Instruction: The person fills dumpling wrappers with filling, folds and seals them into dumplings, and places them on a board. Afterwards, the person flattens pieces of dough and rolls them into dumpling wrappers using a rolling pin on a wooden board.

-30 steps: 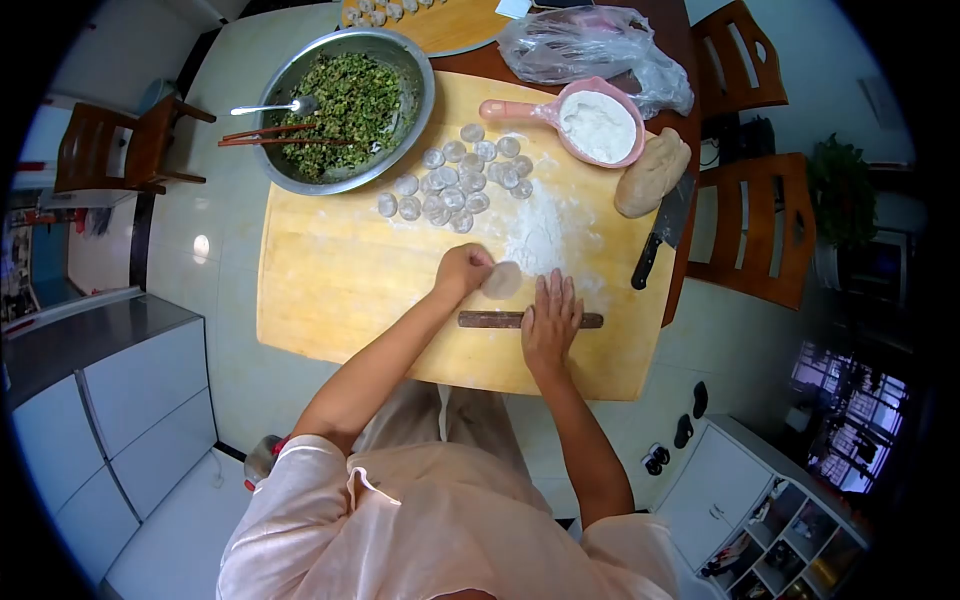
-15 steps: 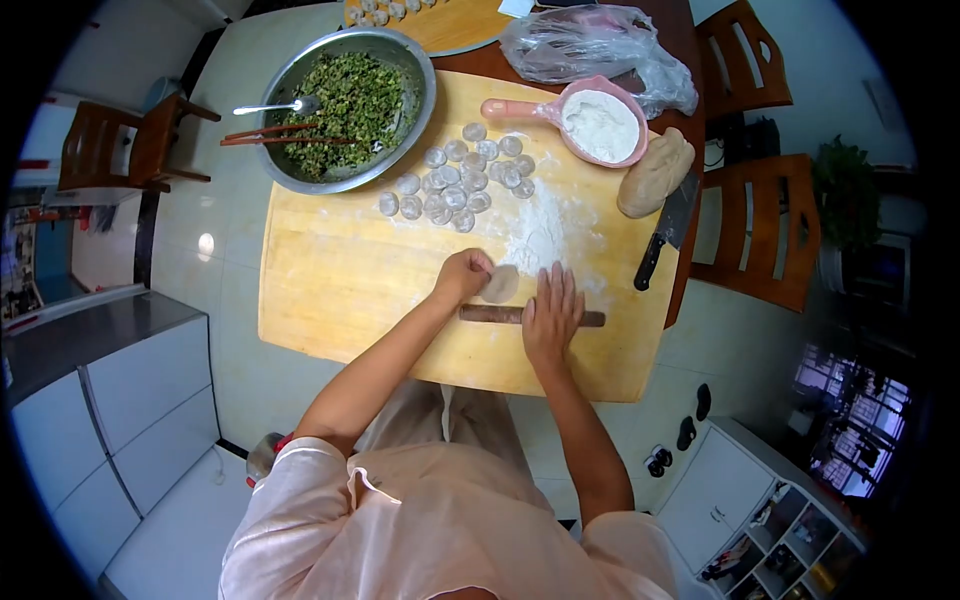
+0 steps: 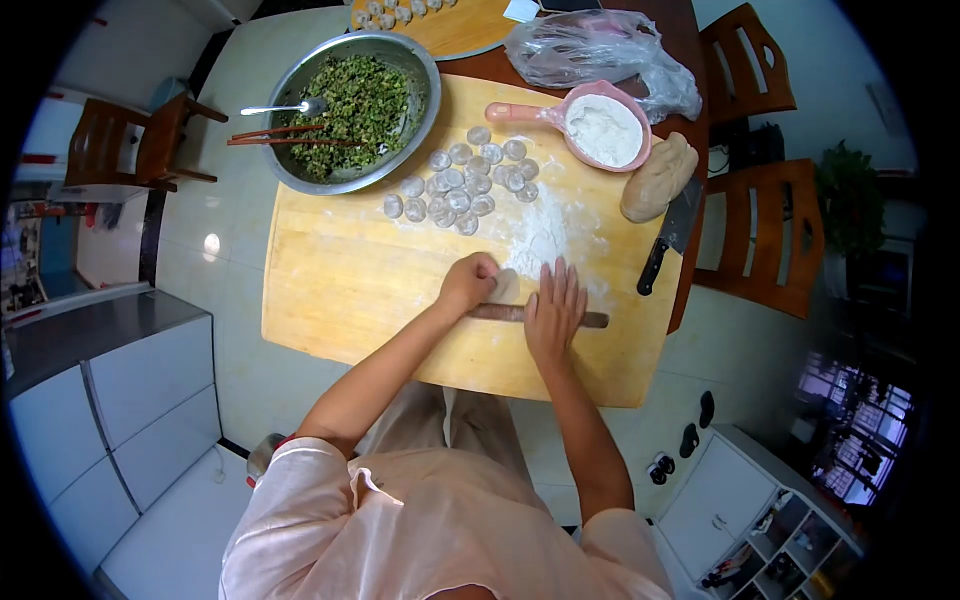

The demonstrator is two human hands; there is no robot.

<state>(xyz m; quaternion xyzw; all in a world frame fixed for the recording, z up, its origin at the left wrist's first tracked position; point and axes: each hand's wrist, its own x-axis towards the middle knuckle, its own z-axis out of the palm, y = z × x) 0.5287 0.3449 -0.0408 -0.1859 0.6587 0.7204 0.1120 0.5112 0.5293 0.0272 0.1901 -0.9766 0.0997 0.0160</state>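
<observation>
Dough disc (image 3: 507, 287), thin and pale

rolling pin (image 3: 502, 313): middle under right hand (image 3: 556, 312) | tray (image 3: 455, 32): cropped | dough disc (image 3: 508, 287): edge seemingly hidden

The person wore a loose, pale pinkish-cream shirt (image 3: 450, 520), its thin cloth soft and faintly glossy, with shallow creases across the front. Its 2 short sleeves were wide: the left sleeve (image 3: 285, 495) ended above the elbow in a plain hem, and the right sleeve (image 3: 622, 545) matched it in colour. On the left of the chest I noticed 1 small flap (image 3: 375, 487) of cloth curling up. Below showed loose beige-grey trousers (image 3: 490, 425), with 1 narrow pale strip down the middle. The left hand (image 3: 469, 283) and right hand (image 3: 555, 312) were bare.
</observation>
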